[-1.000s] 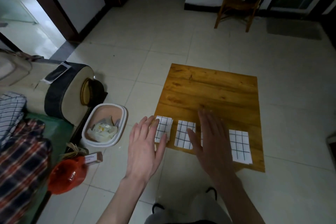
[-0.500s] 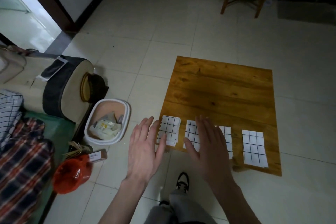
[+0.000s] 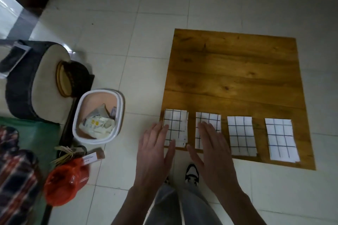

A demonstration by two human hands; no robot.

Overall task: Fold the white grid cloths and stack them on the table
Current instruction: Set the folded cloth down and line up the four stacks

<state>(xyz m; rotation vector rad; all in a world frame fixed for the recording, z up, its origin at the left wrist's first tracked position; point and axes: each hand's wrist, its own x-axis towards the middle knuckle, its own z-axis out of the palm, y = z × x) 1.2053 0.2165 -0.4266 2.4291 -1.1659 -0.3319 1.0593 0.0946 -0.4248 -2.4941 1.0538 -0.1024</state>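
Note:
Several folded white grid cloths lie in a row along the near edge of the wooden table (image 3: pixel 234 71): a leftmost cloth (image 3: pixel 176 124), a second cloth (image 3: pixel 210 120), a third cloth (image 3: pixel 241 135) and a rightmost cloth (image 3: pixel 280 139). My left hand (image 3: pixel 155 153) is flat with straight fingers, its fingertips over the near left corner of the leftmost cloth. My right hand (image 3: pixel 213 150) is flat too, its fingers over the near part of the second cloth. Neither hand holds anything.
A white bin (image 3: pixel 99 115) with rubbish stands on the tiled floor left of the table. Beside it are a red bag (image 3: pixel 65 181), a small box (image 3: pixel 93 157), a round cushion (image 3: pixel 36 82) and plaid fabric (image 3: pixel 16 179). My shoe (image 3: pixel 192 171) is under the table edge.
The view has tilted down and closer. My right hand has shifted left off the third cloth onto the second; my left hand has moved onto the leftmost cloth's corner.

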